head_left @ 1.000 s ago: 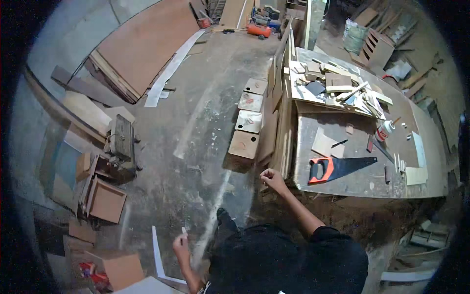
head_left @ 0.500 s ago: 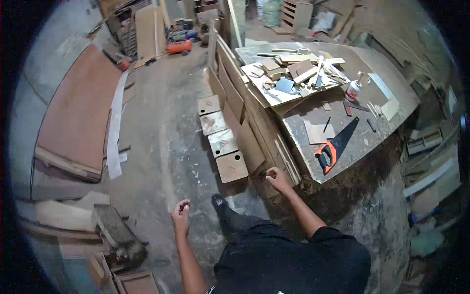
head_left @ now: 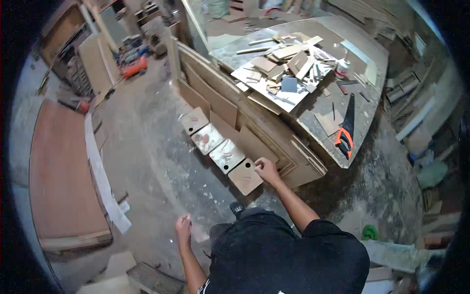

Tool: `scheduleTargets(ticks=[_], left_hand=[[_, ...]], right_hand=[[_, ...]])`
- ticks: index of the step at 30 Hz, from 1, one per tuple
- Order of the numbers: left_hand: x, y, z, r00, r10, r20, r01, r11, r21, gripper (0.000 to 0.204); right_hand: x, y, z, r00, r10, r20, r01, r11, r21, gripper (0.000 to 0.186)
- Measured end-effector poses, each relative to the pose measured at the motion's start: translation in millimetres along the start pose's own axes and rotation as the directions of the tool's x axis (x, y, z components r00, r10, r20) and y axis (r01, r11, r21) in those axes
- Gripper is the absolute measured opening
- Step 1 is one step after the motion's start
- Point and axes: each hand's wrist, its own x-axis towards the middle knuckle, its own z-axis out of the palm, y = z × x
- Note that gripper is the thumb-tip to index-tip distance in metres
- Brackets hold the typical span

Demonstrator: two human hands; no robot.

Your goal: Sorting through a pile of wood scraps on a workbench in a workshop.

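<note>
My right hand (head_left: 267, 170) is at the corner of the nearest square wooden piece (head_left: 245, 179), the end one of four in a row beside the leaning panels (head_left: 258, 144). The fingers are bent, but I cannot tell whether they touch or grip this piece. My left hand (head_left: 183, 229) is above the floor (head_left: 142, 147), its fingers curled; I cannot tell if they hold something. On the table (head_left: 366, 110) stands a white bottle (head_left: 342, 68); its contents are hidden, and its red marking is too small to read.
</note>
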Motion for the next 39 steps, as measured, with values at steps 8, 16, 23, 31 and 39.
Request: scheduleTargets(ticks=[8, 16, 23, 31, 39], left_hand=[[123.5, -18.4, -114.4, 0.99, -0.134, -0.047, 0.106, 0.914, -0.393, 0.02], [301.3, 38.2, -192.5, 0.98, 0.004, 0.198, 0.047, 0.966, -0.254, 0.024], [404.2, 118.9, -107.8, 0.903, -0.046, 0.428, 0.097, 0.99, -0.099, 0.024], [446.7, 198.2, 13.4, 0.755, -0.019, 0.655, 0.02, 1.0, 0.006, 0.029], [479.3, 244.4, 59.0, 0.716, -0.046, 0.696, -0.12, 0.975, 0.188, 0.026]], right_hand=[[13.8, -1.7, 42.1, 0.92, 0.308, -0.24, -0.275, 0.948, 0.164, 0.01], [32.2, -46.8, 109.9, 0.806, 0.399, -0.438, -0.318, 0.915, 0.248, 0.02], [72.9, -45.8, 73.6, 0.708, 0.393, -0.586, -0.338, 0.918, 0.207, 0.039], [192.1, -86.0, -7.1, 0.624, 0.343, -0.702, -0.366, 0.922, 0.125, 0.042], [312.0, -87.5, -73.2, 0.444, 0.311, -0.84, -0.49, 0.869, 0.063, 0.031]])
